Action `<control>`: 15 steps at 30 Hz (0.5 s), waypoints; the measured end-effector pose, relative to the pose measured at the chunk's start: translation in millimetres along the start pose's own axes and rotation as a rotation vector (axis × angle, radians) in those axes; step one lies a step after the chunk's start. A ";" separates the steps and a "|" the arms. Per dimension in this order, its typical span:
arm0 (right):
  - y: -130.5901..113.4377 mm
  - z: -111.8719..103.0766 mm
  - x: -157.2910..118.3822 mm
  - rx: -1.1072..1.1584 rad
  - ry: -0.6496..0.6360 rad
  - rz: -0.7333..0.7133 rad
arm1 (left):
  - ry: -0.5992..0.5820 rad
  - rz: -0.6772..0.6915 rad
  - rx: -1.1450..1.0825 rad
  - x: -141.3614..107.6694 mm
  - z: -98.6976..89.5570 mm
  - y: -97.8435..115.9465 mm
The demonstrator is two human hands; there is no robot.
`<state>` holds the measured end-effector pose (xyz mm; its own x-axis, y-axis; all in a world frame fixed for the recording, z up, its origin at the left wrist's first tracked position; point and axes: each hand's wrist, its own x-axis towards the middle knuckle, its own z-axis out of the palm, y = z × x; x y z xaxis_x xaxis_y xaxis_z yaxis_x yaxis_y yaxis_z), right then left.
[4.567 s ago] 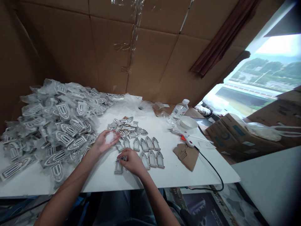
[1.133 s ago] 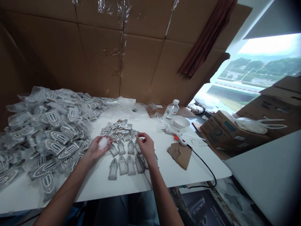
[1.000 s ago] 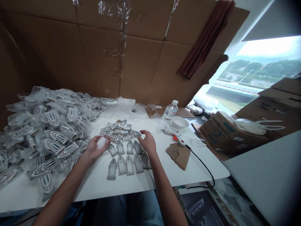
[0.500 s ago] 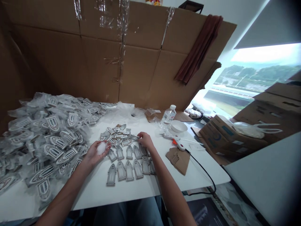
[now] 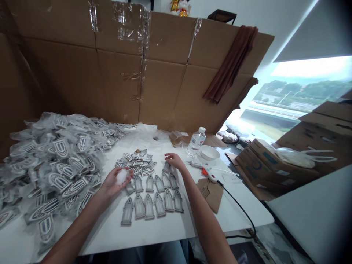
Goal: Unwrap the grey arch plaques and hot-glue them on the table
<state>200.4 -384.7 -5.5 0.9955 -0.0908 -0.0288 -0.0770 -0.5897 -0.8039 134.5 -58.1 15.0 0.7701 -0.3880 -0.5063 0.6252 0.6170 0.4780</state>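
Note:
A white, translucent soft-looking wad (image 5: pixel 121 177) rests in my left hand (image 5: pixel 114 182), palm up with fingers curled round it. My right hand (image 5: pixel 175 161) is closed on a small grey arched window-shaped piece (image 5: pixel 166 167), held just beyond the far row; its fingertips are partly hidden. Below it, similar grey arched pieces lie in two rows, among them a near one (image 5: pixel 149 206) and a far one (image 5: pixel 150 182). A loose heap of arched pieces (image 5: pixel 137 160) sits between and beyond my hands.
Many bagged arched pieces (image 5: pixel 66 168) form a big mound at left. On the right are a water bottle (image 5: pixel 196 142), a white bowl (image 5: pixel 209 153), a corded glue gun (image 5: pixel 206 170) and a cardboard scrap (image 5: pixel 213 192). A tall cardboard wall (image 5: pixel 118 80) stands behind.
My right hand has moved away from the heap, slightly right, with a grey arched piece. My left hand still cups the white wad. The camera view has tilted slightly up.

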 end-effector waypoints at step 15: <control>-92.1 4.2 -22.3 -0.055 -0.118 -0.268 | -0.061 0.133 -0.154 71.0 115.4 -19.6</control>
<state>185.5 -325.0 66.7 0.9802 0.1657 0.1087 0.1895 -0.6229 -0.7590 191.6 -176.7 52.5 0.8537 -0.3343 -0.3993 0.4944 0.7609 0.4201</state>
